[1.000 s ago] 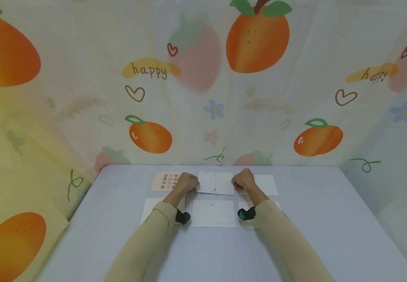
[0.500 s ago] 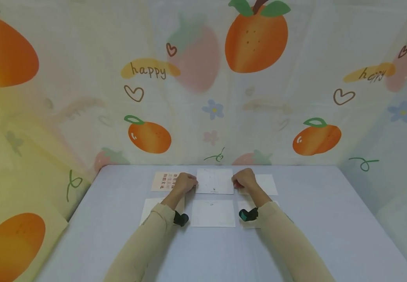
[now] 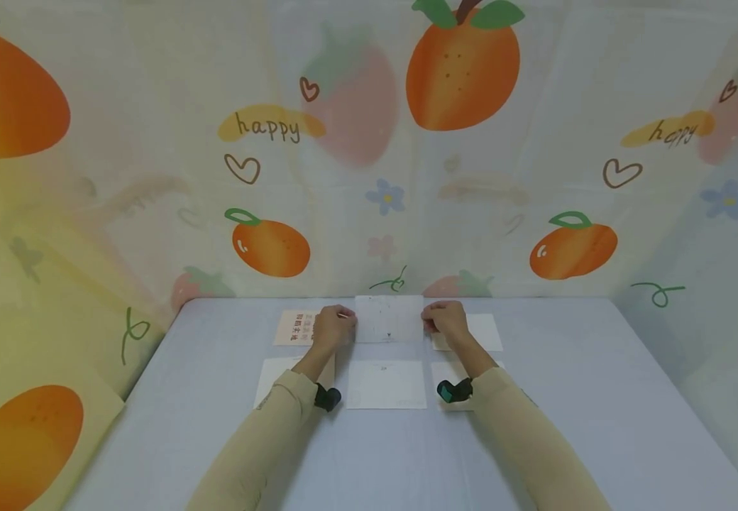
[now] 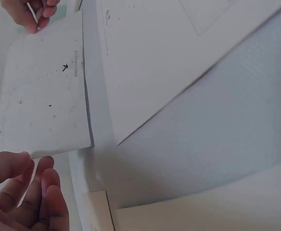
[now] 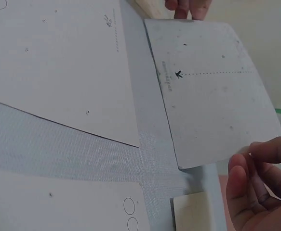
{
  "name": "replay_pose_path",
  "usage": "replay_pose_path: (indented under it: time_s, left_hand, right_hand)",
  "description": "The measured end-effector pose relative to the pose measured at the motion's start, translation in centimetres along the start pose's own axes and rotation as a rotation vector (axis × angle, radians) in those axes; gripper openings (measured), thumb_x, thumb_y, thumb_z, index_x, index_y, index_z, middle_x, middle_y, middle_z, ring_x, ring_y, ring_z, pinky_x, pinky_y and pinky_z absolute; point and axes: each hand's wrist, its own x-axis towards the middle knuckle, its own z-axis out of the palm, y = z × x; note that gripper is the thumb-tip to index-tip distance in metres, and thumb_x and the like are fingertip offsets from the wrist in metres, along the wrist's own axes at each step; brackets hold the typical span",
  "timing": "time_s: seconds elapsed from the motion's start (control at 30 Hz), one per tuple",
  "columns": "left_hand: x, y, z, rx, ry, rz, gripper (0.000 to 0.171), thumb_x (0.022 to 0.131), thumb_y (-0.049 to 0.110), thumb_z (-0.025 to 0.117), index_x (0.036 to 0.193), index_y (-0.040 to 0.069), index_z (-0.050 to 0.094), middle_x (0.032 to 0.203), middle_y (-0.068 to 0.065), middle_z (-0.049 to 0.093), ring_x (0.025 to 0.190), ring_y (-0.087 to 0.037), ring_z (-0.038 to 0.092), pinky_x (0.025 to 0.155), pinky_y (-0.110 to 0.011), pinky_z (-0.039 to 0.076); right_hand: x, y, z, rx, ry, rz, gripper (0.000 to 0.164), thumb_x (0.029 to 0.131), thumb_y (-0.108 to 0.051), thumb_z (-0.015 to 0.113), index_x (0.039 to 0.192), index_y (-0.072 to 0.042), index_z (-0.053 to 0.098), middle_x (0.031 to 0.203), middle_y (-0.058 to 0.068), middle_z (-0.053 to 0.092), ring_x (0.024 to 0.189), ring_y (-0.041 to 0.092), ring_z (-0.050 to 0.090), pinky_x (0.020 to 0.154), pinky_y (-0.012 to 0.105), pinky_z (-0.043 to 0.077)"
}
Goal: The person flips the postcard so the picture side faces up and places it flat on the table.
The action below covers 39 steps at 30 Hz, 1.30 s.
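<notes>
Between my two hands a white postcard is held up at the back of the table, its printed side with a dotted line and small dark mark facing me. My left hand pinches its left edge; thumb and fingertip meet at the card's side in the left wrist view. On the opposite edge, my right hand pinches near a corner. Just in front lies another white postcard, flat. The left hand partly covers a card with reddish characters, and the right hand overlaps a blank-looking card.
Two more pale cards lie in the front row, one at left and one at right, each partly hidden by a forearm. The pale table ends at a fruit-patterned curtain behind the held card.
The middle back postcard has risen and moved away toward the curtain, its lower edge now higher above the front card. Both hands have risen slightly with it, still gripping its sides.
</notes>
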Motion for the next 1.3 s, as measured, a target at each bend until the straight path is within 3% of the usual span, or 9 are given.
replay_pose_path:
  time_s: [0.23,0.53,0.7,0.87,1.3]
  left_hand:
    - [-0.2,0.2,-0.5,-0.074,-0.004,0.027,0.020,0.094,0.017,0.062,0.103,0.001,0.071,0.093,-0.014,0.070,0.079,-0.020,0.063,0.061,-0.022,0.045]
    - [-0.3,0.5,-1.0,-0.161,-0.024,-0.012,0.025,0.094,0.020,0.062,0.103,-0.001,0.073,0.097,-0.015,0.074,0.084,-0.020,0.065,0.069,-0.023,0.047]
    - [-0.3,0.3,-1.2,-0.282,-0.033,-0.046,0.027,0.094,0.019,0.062,0.106,-0.003,0.072,0.097,-0.016,0.074,0.084,-0.020,0.066,0.078,-0.029,0.055]
    - [-0.1,0.2,-1.4,-0.420,-0.079,-0.103,0.030,0.096,0.021,0.061,0.110,-0.004,0.070,0.097,-0.013,0.074,0.083,-0.017,0.067,0.090,-0.036,0.056]
    - [-0.2,0.4,-1.6,-0.667,-0.116,-0.196,0.030,0.093,0.016,0.064,0.112,-0.008,0.067,0.076,0.001,0.072,0.067,-0.006,0.066,0.066,-0.018,0.054]
  right_hand:
    - [-0.1,0.0,-0.2,0.042,0.003,-0.029,0.018,0.088,-0.004,0.063,0.100,0.010,0.066,0.073,0.002,0.065,0.059,0.007,0.061,0.058,0.019,0.053]
    - [-0.6,-0.4,-0.5,0.135,-0.003,-0.061,0.018,0.087,-0.002,0.064,0.098,0.012,0.065,0.066,-0.002,0.064,0.058,0.006,0.062,0.058,0.018,0.054]
    - [-0.7,-0.4,-0.8,0.216,-0.026,-0.057,0.019,0.090,-0.001,0.063,0.101,0.014,0.065,0.068,-0.002,0.066,0.061,0.007,0.064,0.060,0.019,0.056]
    - [-0.7,-0.4,-0.9,0.286,-0.029,-0.022,0.027,0.095,-0.009,0.059,0.109,0.014,0.064,0.069,-0.003,0.066,0.063,0.007,0.065,0.060,0.018,0.056]
    - [-1.3,-0.5,-1.2,0.421,-0.058,0.054,0.016,0.095,-0.012,0.062,0.098,0.003,0.066,0.072,-0.001,0.069,0.064,0.009,0.067,0.062,0.019,0.056]
